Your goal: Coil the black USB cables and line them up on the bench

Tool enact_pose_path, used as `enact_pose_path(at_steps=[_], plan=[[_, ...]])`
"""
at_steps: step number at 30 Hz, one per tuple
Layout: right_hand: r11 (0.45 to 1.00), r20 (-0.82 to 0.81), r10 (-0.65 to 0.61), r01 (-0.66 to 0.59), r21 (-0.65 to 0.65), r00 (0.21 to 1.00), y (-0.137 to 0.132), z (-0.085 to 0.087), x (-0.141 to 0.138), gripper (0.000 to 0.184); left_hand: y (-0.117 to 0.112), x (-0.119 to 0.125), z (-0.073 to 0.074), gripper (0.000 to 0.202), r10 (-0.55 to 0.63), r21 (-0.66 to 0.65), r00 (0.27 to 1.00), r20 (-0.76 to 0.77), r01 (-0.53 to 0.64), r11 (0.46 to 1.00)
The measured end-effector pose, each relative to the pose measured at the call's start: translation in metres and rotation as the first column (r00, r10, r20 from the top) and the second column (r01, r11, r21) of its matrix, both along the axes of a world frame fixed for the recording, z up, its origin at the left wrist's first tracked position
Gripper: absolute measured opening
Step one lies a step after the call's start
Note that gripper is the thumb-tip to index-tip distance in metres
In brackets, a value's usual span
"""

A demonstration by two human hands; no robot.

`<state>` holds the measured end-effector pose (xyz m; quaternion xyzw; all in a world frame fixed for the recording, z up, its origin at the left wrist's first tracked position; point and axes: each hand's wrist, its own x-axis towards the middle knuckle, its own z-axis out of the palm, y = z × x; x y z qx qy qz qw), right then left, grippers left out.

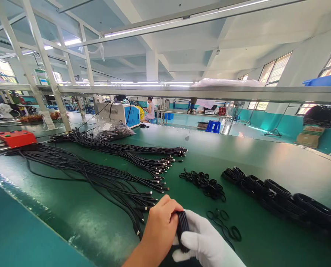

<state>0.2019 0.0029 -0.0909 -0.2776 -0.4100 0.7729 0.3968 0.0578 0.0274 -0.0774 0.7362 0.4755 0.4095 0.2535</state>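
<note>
A coiled black USB cable (pixel 183 227) is held between my two hands at the bottom centre. My bare left hand (pixel 163 226) grips its upper left end with bent fingers. Around its right side and lower end closes my right hand (pixel 200 237), in a white glove. Just left of my hands lie long straight black cables (pixel 98 174), their metal plugs pointing toward me. Several black loop ties (pixel 204 181) are heaped beyond my right hand, and a few loose ones (pixel 223 226) lie beside the glove.
Along the right runs a row of coiled black cables (pixel 279 196). A red control box (pixel 16 138) stands at the left edge of the green table (pixel 209 148). Farther back are a plastic bag (pixel 113 129) and a blue-and-white machine (pixel 121 113). A person (pixel 149 111) sits across the room.
</note>
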Motion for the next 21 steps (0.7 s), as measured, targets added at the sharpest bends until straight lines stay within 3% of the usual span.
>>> enact_pose_path(at_steps=[3,5,8,11,13,14,15,17,19,21], plan=[[0.997,-0.220,0.055,-0.068,-0.049,0.974,0.002,-0.001,0.004,0.036,0.005,-0.005,0.019,0.020,-0.045,-0.119,0.999,0.006,0.045,0.992],[0.987,-0.362,0.099,-0.137,-0.080,0.927,0.004,-0.002,0.008,0.039,0.011,-0.012,0.030,0.013,-0.036,-0.203,0.995,0.093,0.054,0.978],[0.978,-0.451,0.132,-0.189,-0.086,0.883,0.007,-0.002,0.009,0.049,0.024,-0.021,0.029,0.024,0.080,-0.231,0.987,0.140,-0.045,0.972],[0.987,-0.362,0.106,-0.141,-0.071,0.926,0.005,0.004,0.002,0.051,0.035,-0.028,0.009,0.027,0.171,-0.093,0.983,0.067,-0.164,0.982],[0.999,-0.100,0.016,-0.020,-0.033,0.995,0.005,0.011,-0.001,0.049,0.042,-0.033,-0.008,0.027,0.216,0.005,0.976,0.023,-0.216,0.976],[0.997,0.102,-0.075,0.073,0.022,0.992,0.008,0.015,0.000,0.045,0.045,-0.036,-0.015,0.027,0.233,0.026,0.972,0.005,-0.233,0.972],[0.979,0.322,-0.199,0.171,0.114,0.926,0.012,0.020,0.004,0.043,0.048,-0.040,-0.021,0.027,0.232,0.036,0.973,-0.012,-0.231,0.972],[0.913,0.546,-0.407,0.319,0.253,0.733,0.025,0.030,0.025,0.048,0.053,-0.046,-0.029,0.028,0.223,0.044,0.974,-0.038,-0.221,0.974],[0.815,0.669,-0.571,0.428,0.391,0.476,0.041,0.041,0.059,0.066,0.056,-0.048,-0.032,0.028,0.192,0.036,0.979,-0.065,-0.191,0.981],[0.733,0.747,-0.639,0.439,0.519,0.184,0.058,0.054,0.098,0.071,0.055,-0.046,-0.033,0.027,0.137,0.037,0.986,-0.091,-0.134,0.990]])
